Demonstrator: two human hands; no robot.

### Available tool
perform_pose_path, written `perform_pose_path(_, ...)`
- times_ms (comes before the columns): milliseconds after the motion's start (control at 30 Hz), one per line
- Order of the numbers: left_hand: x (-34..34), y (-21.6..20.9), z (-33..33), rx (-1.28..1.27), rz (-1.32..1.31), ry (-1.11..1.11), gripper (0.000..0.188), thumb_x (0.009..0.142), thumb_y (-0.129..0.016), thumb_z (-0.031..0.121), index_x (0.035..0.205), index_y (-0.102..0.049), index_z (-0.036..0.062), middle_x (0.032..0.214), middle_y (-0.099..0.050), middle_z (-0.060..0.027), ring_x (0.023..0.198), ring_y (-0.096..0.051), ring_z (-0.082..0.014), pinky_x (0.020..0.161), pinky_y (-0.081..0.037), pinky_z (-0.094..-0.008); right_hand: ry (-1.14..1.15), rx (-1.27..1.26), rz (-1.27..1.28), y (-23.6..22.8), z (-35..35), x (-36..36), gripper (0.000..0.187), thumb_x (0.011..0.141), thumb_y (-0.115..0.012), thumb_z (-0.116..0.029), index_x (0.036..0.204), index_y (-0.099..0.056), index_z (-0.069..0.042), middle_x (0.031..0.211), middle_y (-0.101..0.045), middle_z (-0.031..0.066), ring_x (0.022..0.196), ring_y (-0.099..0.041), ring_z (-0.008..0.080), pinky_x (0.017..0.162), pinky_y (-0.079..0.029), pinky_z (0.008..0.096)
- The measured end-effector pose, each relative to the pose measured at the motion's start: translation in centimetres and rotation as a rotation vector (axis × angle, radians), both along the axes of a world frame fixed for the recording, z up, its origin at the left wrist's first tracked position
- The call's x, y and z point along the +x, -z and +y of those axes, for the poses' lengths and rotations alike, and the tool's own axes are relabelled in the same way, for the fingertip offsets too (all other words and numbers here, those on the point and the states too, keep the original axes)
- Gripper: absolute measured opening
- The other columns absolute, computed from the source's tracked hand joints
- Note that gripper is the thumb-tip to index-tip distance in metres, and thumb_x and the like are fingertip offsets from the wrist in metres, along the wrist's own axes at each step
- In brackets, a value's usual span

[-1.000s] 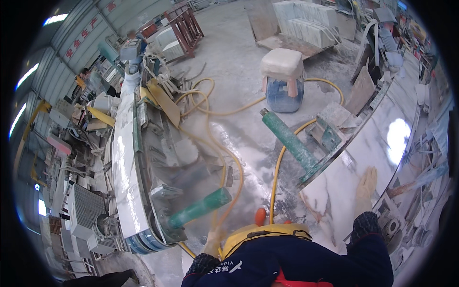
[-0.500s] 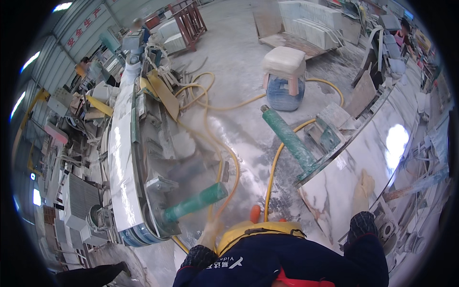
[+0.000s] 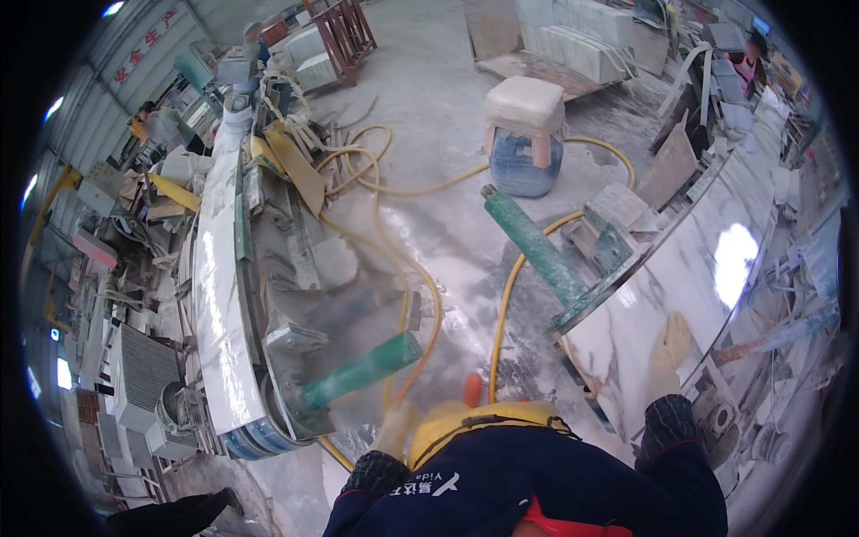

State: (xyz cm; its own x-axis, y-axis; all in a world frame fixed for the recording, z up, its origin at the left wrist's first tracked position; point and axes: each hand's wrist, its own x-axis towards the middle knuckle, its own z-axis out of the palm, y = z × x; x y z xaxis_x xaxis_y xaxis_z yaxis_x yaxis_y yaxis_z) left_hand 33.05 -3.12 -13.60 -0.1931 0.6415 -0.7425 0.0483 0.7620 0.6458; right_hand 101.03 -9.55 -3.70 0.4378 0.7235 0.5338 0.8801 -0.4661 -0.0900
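My right hand (image 3: 667,356) lies flat on the glossy white marble slab (image 3: 617,345) at the right, fingers stretched out and pointing away from me. The slab has grey-brown veins and a bright glare patch. Low in front of my yellow apron (image 3: 483,419), my left hand (image 3: 394,431) is closed at the yellow-orange hose (image 3: 436,304); its fingers are partly blurred. From there the hose loops across the wet floor. Just beyond that hand, a green cylinder (image 3: 362,370) sticks out from the end of the left bench.
Another long white slab (image 3: 219,331) runs along the left bench. A second green cylinder (image 3: 532,246) juts from the right bench. A blue barrel with a wrapped white top (image 3: 525,164) stands ahead. Stone blocks (image 3: 577,49) lie farther off. Several people are in the background.
My right hand has flattened on the slab, its fingers now straighter. My left hand stays by the hose. The whole view has shifted slightly.
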Motion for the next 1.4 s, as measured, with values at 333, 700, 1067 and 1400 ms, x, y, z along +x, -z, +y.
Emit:
perform_pose_path(333, 0.7, -2.1, 1.9, -0.006, -0.056, 0.154, 0.035, 0.099, -0.061, 0.033, 0.114, -0.060, 0.0015, 0.083, -0.068, -0.0120, 0.063, -0.065, -0.0195, 0.053, -0.050, -0.0298, 0.163, -0.234, 0.087, -2.5, 0.9, -2.2, 0.058, 0.103, -0.045, -0.036, 0.150, -0.044, -0.001, 0.151, -0.046, 0.0286, 0.140, -0.041, 0.0444, 0.120, -0.025, 0.0525)
perform_pose_path(700, 3.6, -1.8, 4.7, -0.026, -0.146, 0.191, 0.033, 0.101, -0.061, 0.031, 0.114, -0.061, 0.0016, 0.098, -0.073, -0.0126, 0.078, -0.071, -0.0216, 0.060, -0.053, -0.0303, 0.206, -0.330, 0.173, -2.8, 1.6, -1.5, 0.058, 0.104, -0.043, -0.036, 0.150, -0.045, -0.001, 0.154, -0.044, 0.0245, 0.143, -0.037, 0.0419, 0.120, -0.024, 0.0522)
perform_pose_path(1067, 29.7, -22.0, 9.9, -0.062, -0.451, 1.099, 0.056, 0.102, -0.059, 0.047, 0.137, -0.059, 0.0017, 0.119, -0.071, -0.0167, 0.109, -0.071, -0.0245, 0.095, -0.056, -0.0312, 0.243, 0.293, 0.588, -4.0, 7.0, -5.0, 0.049, 0.104, -0.052, -0.033, 0.144, -0.054, -0.006, 0.148, -0.053, 0.0200, 0.140, -0.047, 0.0361, 0.118, -0.035, 0.0429)
perform_pose_path(1400, 38.8, -26.9, 4.3, 0.242, -0.419, 1.422, 0.050, 0.106, -0.054, 0.041, 0.131, -0.063, -0.0012, 0.115, -0.071, -0.0076, 0.100, -0.066, -0.0156, 0.086, -0.053, -0.0292, 0.018, 0.494, 0.993, -9.3, 10.1, -14.0, 0.037, 0.094, -0.070, -0.027, 0.127, -0.069, -0.011, 0.119, -0.072, 0.0140, 0.115, -0.066, 0.0224, 0.101, -0.050, 0.0348)
